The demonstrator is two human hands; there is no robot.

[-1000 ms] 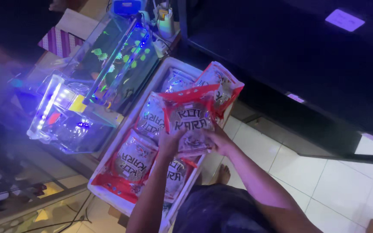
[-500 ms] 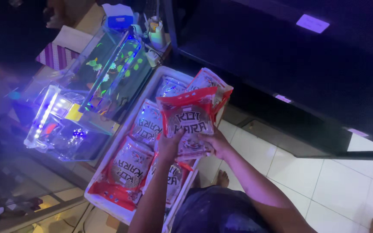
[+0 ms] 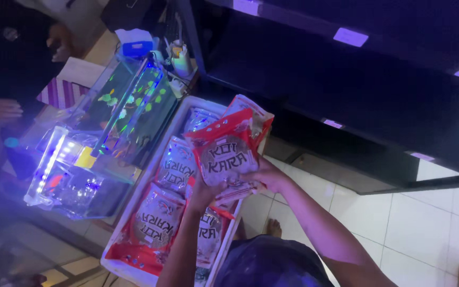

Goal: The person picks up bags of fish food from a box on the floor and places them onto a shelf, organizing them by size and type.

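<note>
Red-and-silver plastic pouches (image 3: 228, 154), glossy and crinkled, are gripped as a small stack in both hands of a person standing over a white tray (image 3: 117, 261). The left hand (image 3: 204, 190) is clamped on the stack's lower left corner; the right hand (image 3: 270, 178) is clamped on its lower right edge, thumb across the front. Both hands sit at the bottom end, so the pouches rise away from them, their long axis running up and slightly right toward a dark shelf unit (image 3: 346, 79). Neither hand is clearly nearer; they share the hold. The stack hangs above the tray's middle, where more matching pouches (image 3: 158, 223) lie flat in a row. Each pouch shows a round silver window with a red border. Beside the tray glows a lit glass aquarium (image 3: 107, 138). White floor tiles (image 3: 426, 228) lie to the right.
</note>
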